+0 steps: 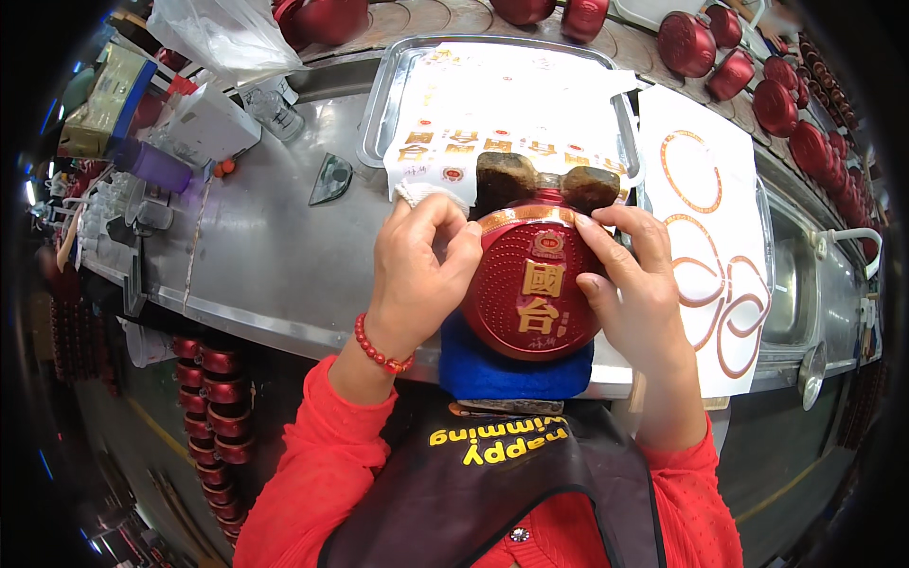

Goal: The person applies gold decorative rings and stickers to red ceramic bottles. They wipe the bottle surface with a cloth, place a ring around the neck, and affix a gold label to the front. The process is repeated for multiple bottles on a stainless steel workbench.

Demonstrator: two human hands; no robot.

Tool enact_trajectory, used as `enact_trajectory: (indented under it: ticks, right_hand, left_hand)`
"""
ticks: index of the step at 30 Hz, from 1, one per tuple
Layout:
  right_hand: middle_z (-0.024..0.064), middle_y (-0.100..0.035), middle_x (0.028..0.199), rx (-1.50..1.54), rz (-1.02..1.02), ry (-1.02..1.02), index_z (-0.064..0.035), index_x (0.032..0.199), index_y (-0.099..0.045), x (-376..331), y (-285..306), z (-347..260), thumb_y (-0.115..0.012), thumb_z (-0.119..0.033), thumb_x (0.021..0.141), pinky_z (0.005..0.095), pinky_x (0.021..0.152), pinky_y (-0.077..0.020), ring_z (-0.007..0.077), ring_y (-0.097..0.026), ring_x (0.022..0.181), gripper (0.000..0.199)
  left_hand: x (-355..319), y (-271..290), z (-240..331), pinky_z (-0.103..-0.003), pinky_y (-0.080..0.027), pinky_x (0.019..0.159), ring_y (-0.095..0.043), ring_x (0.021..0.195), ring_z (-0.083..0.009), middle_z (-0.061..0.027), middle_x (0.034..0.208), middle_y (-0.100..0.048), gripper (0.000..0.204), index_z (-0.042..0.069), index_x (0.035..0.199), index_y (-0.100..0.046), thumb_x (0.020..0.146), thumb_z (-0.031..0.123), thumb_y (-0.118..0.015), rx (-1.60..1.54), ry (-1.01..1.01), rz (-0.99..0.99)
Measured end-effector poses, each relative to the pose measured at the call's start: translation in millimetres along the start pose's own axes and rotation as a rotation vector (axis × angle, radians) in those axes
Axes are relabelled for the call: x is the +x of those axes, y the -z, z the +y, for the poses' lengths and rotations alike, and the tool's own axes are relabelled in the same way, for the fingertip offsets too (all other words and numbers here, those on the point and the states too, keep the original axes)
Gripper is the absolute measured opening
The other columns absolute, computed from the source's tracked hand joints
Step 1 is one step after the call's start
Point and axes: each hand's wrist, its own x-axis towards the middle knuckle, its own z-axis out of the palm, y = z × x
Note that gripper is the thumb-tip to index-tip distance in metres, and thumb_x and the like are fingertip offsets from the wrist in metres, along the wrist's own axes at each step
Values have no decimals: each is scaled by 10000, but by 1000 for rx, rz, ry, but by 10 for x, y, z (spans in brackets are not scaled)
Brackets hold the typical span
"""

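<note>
A round, flat dark-red bottle (516, 312) with raised dots and gold characters lies on a blue cloth pad (502, 375). Its neck end points away from me, between two dark, worn blocks (506, 179). Across its shoulder runs a gold decal band (530, 217). My left hand (428, 248) is closed at the band's left end, thumb against the bottle's edge; a white cloth (417, 192) shows beside its fingers. My right hand (636, 270) grips the bottle's right side, its index fingertip pressing the band and its thumb lower on the face.
A steel tray (374, 114) holds a white sheet of gold decals (502, 85). Right of it lies a sheet with ring-shaped bands (699, 170). A glass piece (331, 180), a purple container (151, 166) and a steel sink (791, 265) are around. More red bottles (686, 44) stand at the back.
</note>
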Motion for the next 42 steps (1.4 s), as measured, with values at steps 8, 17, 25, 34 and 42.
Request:
enact_trajectory:
  ticks: [8,17,25,34,42]
  right_hand:
    - [160,-570,1212,4,10,-13,-70,1333,-680,2,-20,3,-793,-27,768,461,1000,-480,360,-563,1160,578]
    - [154,-573,1187,2,3,-41,-57,1326,-682,35,-52,-24,-790,-18,761,447,999,-482,351,-560,1147,577]
    - [153,-580,1199,-17,26,-35,-36,1291,-700,29,-53,-40,-812,14,708,447,999,-492,352,-569,1160,595]
    - [150,-581,1190,-1,33,-20,-24,1248,-720,11,-50,-36,-817,31,687,448,997,-497,344,-573,1160,572]
    - [152,-586,1189,4,47,-6,-22,1239,-725,19,-63,-29,-819,15,704,451,995,-499,345,-575,1163,544]
  left_hand:
    - [124,32,16,-450,-384,1045,-535,1226,-333,-130,1323,-636,406,130,1304,-721,926,279,-707,165,-546,-118]
    - [64,-18,-18,-477,-359,1067,-584,1150,-328,-104,1244,-700,466,117,1334,-699,963,399,-681,287,-516,-166]
    - [29,-35,-20,-473,-380,1043,-612,1108,-317,-118,1220,-701,457,96,1323,-701,955,366,-698,267,-534,-126]
    - [27,-40,-28,-470,-390,1028,-626,1074,-313,-127,1210,-702,441,94,1312,-708,945,339,-714,237,-543,-118]
    - [19,-37,-38,-471,-387,1033,-636,1074,-306,-128,1200,-706,436,94,1310,-707,937,319,-724,229,-543,-114]
